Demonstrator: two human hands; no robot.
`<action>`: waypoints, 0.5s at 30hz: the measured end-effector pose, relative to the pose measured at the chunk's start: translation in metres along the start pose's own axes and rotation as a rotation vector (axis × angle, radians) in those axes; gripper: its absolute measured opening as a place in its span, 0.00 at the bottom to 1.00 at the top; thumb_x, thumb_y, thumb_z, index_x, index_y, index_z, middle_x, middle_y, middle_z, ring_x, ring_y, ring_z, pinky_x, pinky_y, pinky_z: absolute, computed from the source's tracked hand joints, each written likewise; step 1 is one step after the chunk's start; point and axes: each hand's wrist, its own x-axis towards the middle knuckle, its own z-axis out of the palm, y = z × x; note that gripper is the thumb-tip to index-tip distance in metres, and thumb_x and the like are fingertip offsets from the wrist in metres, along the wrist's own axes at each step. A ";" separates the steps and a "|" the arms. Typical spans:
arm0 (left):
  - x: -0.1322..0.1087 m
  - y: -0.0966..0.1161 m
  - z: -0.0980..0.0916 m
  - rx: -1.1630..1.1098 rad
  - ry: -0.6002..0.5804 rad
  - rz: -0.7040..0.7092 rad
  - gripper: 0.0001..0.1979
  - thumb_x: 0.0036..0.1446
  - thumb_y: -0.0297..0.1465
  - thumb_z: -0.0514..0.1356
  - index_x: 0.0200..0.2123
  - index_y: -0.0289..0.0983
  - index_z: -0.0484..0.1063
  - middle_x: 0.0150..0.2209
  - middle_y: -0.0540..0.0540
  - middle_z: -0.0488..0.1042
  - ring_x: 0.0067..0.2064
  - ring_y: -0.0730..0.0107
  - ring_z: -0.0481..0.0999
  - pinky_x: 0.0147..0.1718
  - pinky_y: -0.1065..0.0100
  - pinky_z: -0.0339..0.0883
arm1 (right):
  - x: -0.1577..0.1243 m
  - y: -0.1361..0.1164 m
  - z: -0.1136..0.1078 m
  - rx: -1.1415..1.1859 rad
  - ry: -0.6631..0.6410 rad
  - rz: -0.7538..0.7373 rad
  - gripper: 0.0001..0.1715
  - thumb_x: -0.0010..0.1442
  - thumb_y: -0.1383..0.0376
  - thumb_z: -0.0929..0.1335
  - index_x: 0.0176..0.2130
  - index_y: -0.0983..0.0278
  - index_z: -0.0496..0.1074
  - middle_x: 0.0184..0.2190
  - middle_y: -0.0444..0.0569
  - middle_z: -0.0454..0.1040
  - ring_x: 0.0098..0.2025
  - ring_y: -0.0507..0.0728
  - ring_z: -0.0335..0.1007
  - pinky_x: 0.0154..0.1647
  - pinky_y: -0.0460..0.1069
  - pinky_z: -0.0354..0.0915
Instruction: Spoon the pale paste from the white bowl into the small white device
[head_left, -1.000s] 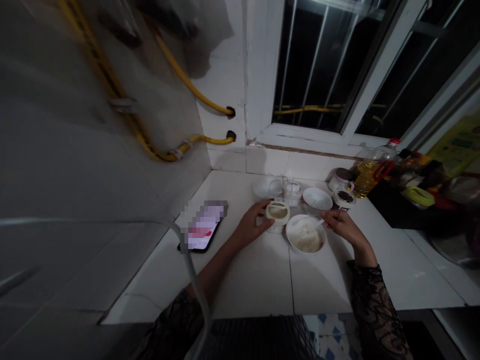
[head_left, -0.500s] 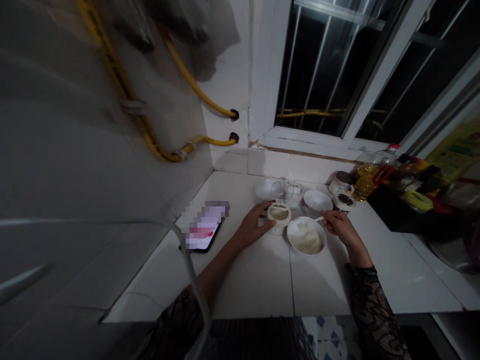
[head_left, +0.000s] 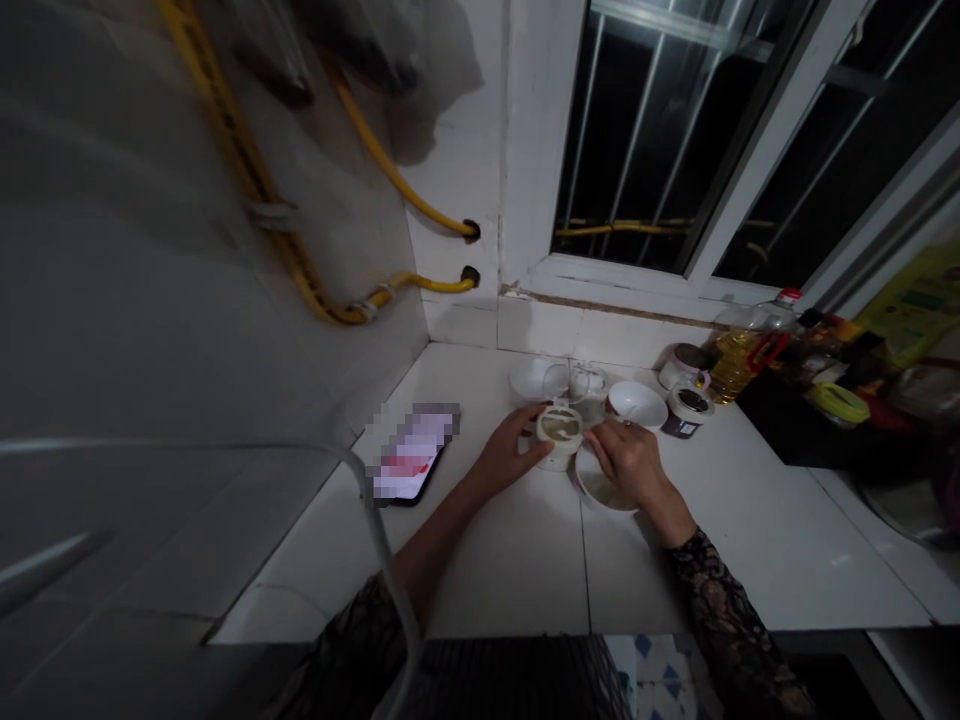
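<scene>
My left hand [head_left: 511, 452] is wrapped around the side of a small white jar [head_left: 556, 461] standing on the counter, its top uncovered and pale contents showing inside. My right hand [head_left: 634, 462] pinches a white spoon [head_left: 573, 435], whose far end is in the mouth of the jar. Below that hand sits a white bowl [head_left: 582, 481] with pale powder [head_left: 609, 490] in it, partly covered by the hand and wrist. The bowl stands right beside the jar.
Behind are a white bowl [head_left: 531, 382], a clear container [head_left: 586, 380], another bowl [head_left: 637, 402] and a dark-filled jar [head_left: 686, 412]. An oil bottle [head_left: 731, 368] stands at the right. A phone [head_left: 416, 462] lies left. A grey cable [head_left: 386, 560] crosses the foreground.
My right hand has moved left with the spoon, from above the right rim of the powder bowl to the jar. My left hand has stayed on the jar.
</scene>
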 end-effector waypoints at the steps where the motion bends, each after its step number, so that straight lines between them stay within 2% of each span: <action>1: 0.000 0.000 0.000 0.002 0.000 0.000 0.26 0.56 0.41 0.62 0.56 0.38 0.65 0.58 0.37 0.69 0.53 0.56 0.73 0.47 0.57 0.73 | -0.001 0.002 -0.002 -0.005 0.004 -0.009 0.23 0.69 0.58 0.58 0.26 0.62 0.68 0.22 0.48 0.70 0.24 0.53 0.63 0.29 0.48 0.57; 4: 0.000 -0.001 0.000 0.005 0.000 0.012 0.26 0.56 0.40 0.62 0.56 0.40 0.66 0.58 0.38 0.69 0.53 0.56 0.73 0.47 0.57 0.72 | -0.005 0.014 -0.017 0.080 0.099 0.131 0.24 0.69 0.57 0.57 0.25 0.62 0.67 0.20 0.46 0.67 0.23 0.52 0.62 0.28 0.47 0.56; 6: 0.001 -0.001 -0.001 0.000 -0.002 0.021 0.25 0.56 0.40 0.62 0.56 0.40 0.66 0.58 0.38 0.68 0.54 0.56 0.72 0.47 0.57 0.72 | -0.008 0.027 -0.030 0.166 0.093 0.267 0.25 0.68 0.54 0.58 0.24 0.62 0.65 0.19 0.44 0.65 0.23 0.51 0.60 0.26 0.47 0.55; 8: 0.000 0.000 -0.001 -0.002 -0.004 0.018 0.25 0.56 0.40 0.62 0.56 0.40 0.65 0.58 0.38 0.68 0.55 0.56 0.72 0.48 0.57 0.72 | -0.014 0.040 -0.040 0.203 -0.018 0.365 0.27 0.66 0.51 0.58 0.21 0.62 0.61 0.17 0.42 0.60 0.21 0.50 0.55 0.24 0.46 0.52; 11: 0.000 0.000 -0.002 0.008 -0.005 0.004 0.26 0.56 0.41 0.62 0.56 0.39 0.65 0.58 0.37 0.68 0.53 0.56 0.73 0.48 0.56 0.72 | -0.021 0.053 -0.045 0.183 -0.239 0.383 0.27 0.63 0.50 0.59 0.20 0.62 0.62 0.16 0.42 0.59 0.21 0.50 0.54 0.23 0.46 0.50; 15: -0.001 -0.001 -0.002 0.013 0.001 0.012 0.26 0.56 0.41 0.62 0.56 0.40 0.66 0.58 0.38 0.68 0.53 0.57 0.73 0.48 0.57 0.72 | -0.026 0.052 -0.036 0.224 -0.375 0.365 0.26 0.62 0.51 0.60 0.20 0.63 0.63 0.16 0.43 0.60 0.21 0.51 0.54 0.22 0.46 0.48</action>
